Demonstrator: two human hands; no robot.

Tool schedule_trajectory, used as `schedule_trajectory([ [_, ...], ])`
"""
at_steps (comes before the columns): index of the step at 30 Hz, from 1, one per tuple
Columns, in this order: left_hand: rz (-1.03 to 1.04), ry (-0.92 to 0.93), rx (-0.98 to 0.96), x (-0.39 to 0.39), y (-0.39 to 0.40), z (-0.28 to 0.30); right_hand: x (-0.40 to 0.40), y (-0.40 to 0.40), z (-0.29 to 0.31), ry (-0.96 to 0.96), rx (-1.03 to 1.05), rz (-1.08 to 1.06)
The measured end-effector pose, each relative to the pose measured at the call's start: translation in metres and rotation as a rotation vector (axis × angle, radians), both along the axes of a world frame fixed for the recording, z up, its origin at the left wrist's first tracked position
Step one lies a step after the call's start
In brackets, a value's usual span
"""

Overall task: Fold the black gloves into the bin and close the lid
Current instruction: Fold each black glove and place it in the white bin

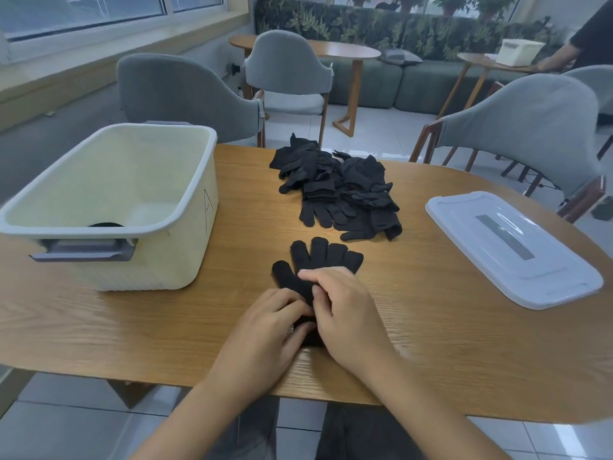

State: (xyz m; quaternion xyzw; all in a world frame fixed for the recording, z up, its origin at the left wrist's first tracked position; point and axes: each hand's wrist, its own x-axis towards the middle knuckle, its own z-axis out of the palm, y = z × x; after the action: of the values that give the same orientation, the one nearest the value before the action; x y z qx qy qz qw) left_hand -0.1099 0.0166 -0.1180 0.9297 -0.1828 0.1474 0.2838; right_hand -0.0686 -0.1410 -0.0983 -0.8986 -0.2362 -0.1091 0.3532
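Observation:
A black glove [318, 258] lies flat on the wooden table [431, 343] in front of me, fingers pointing away. My left hand [265, 333] holds its cuff end with curled fingers. My right hand [345, 310] lies over the glove's palm, fingers bent and pinching the fabric. A pile of black gloves [341, 187] sits farther back at the table's middle. The cream bin [185, 194] stands open at the left, with a dark item [106, 224] showing just above its near rim. The white lid [510, 247] lies flat at the right.
Grey chairs [185, 91] stand around the far side of the table. Another person's arm [560, 58] rests at a second table with a bin at the back right. The near table edge runs just under my wrists.

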Motion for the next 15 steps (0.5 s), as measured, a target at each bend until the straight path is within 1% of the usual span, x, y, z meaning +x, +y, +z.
schedule_trajectory([
  [2, 0.006, 0.003, -0.015, 0.001, 0.000, -0.001, 0.013, 0.004, 0.000, 0.137, 0.003, 0.035],
  [3, 0.005, 0.007, -0.021, 0.001, 0.001, -0.001, 0.019, 0.004, -0.003, 0.171, -0.015, 0.022],
  [5, 0.003, 0.019, -0.032, 0.001, 0.001, -0.001, 0.030, 0.001, -0.011, 0.157, -0.076, -0.028],
  [9, -0.004, 0.026, -0.030, 0.000, 0.001, 0.000, 0.030, 0.001, -0.018, 0.053, -0.302, -0.113],
  [12, -0.010, 0.043, -0.020, -0.001, 0.000, 0.000, 0.026, 0.003, -0.018, 0.091, -0.407, -0.139],
  [15, -0.011, 0.062, -0.023, -0.003, 0.000, 0.000, 0.026, 0.004, -0.018, 0.124, -0.452, -0.161],
])
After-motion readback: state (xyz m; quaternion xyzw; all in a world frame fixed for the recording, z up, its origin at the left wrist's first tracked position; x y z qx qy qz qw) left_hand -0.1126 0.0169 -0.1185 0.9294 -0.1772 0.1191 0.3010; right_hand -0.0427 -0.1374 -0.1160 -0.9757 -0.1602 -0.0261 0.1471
